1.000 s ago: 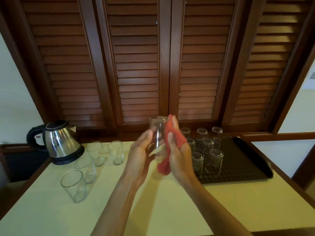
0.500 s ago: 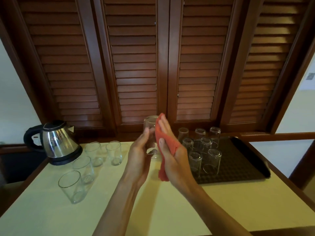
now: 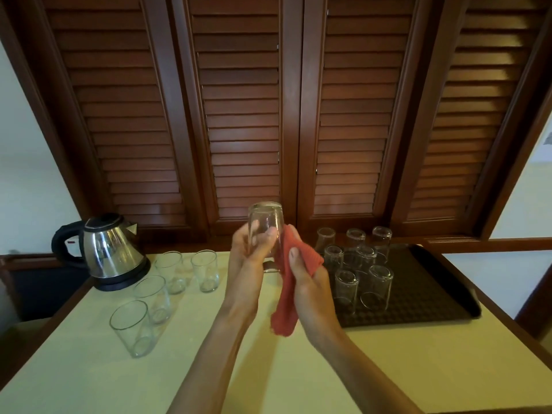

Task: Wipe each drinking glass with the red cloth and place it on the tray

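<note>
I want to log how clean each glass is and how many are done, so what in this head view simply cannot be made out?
- Held glass: smears too fine to see; the left hand covers its lower part.
- Red cloth: the side against the palm is hidden by the right hand.
- Tray: glasses overlap, so the exact count is uncertain.
- Kettle: contents hidden by its lid.

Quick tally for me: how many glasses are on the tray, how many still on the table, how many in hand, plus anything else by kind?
Glasses upside down on the tray: 7, e.g.
Glasses upright on the table: 4, e.g.
Glass held in the left hand: 1
Red cloth in the right hand: 1
Kettle: 1
Tray: 1
Total: 15
</note>
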A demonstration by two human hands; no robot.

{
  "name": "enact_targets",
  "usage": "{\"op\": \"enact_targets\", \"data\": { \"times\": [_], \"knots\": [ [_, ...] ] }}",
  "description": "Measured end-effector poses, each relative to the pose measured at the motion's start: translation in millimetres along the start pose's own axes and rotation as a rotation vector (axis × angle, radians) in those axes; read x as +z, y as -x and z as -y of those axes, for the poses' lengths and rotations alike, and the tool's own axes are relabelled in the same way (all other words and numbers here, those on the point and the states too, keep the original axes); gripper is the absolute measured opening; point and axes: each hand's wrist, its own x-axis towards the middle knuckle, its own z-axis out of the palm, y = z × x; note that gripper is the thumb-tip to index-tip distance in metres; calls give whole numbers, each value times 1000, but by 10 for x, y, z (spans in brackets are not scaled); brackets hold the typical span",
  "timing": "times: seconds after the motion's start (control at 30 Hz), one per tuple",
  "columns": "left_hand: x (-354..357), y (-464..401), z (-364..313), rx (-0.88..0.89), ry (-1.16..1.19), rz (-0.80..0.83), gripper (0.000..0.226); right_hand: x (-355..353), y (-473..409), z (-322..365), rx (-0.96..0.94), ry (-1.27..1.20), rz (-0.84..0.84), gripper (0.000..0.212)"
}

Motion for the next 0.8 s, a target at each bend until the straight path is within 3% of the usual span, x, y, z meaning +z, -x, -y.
{"op": "enact_targets", "data": {
  "times": [0.07, 0.17, 0.3, 0.37, 0.47, 0.57, 0.67, 0.8],
  "knots": [
    [16, 85, 78, -11, -27, 27, 58, -43, -178, 74, 45, -19, -18, 42],
    [17, 116, 147, -21, -57, 70, 55, 1, -198, 182, -57, 21, 15, 47],
    [-100, -27, 92, 36, 7, 10, 45, 27, 190, -62, -126, 105, 54, 49],
    [-84, 7, 107, 40, -25, 25, 42, -8, 120, -62, -74, 74, 11, 54],
    [29, 109, 153, -53, -52, 74, 39, -101, -154, 93, -28, 3, -60, 55],
    [51, 71, 72, -102, 24, 80, 37, -47, -31, 83, -83, 93, 2, 53],
    [-6, -1, 6, -62, 63, 45, 46, -25, 180, -9, -158, 149, 86, 56],
    [42, 163, 101, -72, 5, 131, 51, -105, -130, 118, -127, 110, -19, 55]
  ]
}}
